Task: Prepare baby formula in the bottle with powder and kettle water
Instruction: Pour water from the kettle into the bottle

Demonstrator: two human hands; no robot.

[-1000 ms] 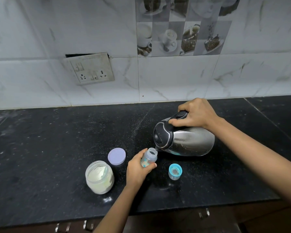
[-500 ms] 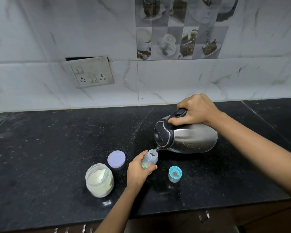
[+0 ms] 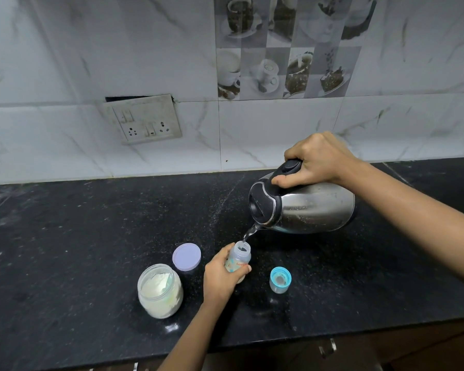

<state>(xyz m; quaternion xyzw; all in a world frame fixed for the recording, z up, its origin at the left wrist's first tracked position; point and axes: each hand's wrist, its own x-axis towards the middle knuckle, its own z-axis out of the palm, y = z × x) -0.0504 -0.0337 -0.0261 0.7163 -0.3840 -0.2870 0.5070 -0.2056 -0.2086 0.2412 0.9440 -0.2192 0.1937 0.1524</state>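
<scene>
Left grip: your left hand [image 3: 220,279] clasps the bottle [image 3: 238,261] upright on the bench [image 3: 65,236], steadying its narrow mouth.
Right grip: your right hand [image 3: 318,160] clenches the kettle [image 3: 303,207] handle, tipping the spout left so water falls in.
Near left: open powder jar [image 3: 160,294], within reach.

Your right hand [image 3: 318,159] has its grip closed on the handle of the steel kettle [image 3: 303,207], tipped so a thin stream of water [image 3: 248,233] runs into the open bottle [image 3: 239,257] that your left hand [image 3: 221,277] clasps upright. On the black surface [image 3: 78,236] stand the powder jar [image 3: 160,294], its lilac lid [image 3: 186,257] just behind, and the blue cap [image 3: 280,279] right of the bottle.
</scene>
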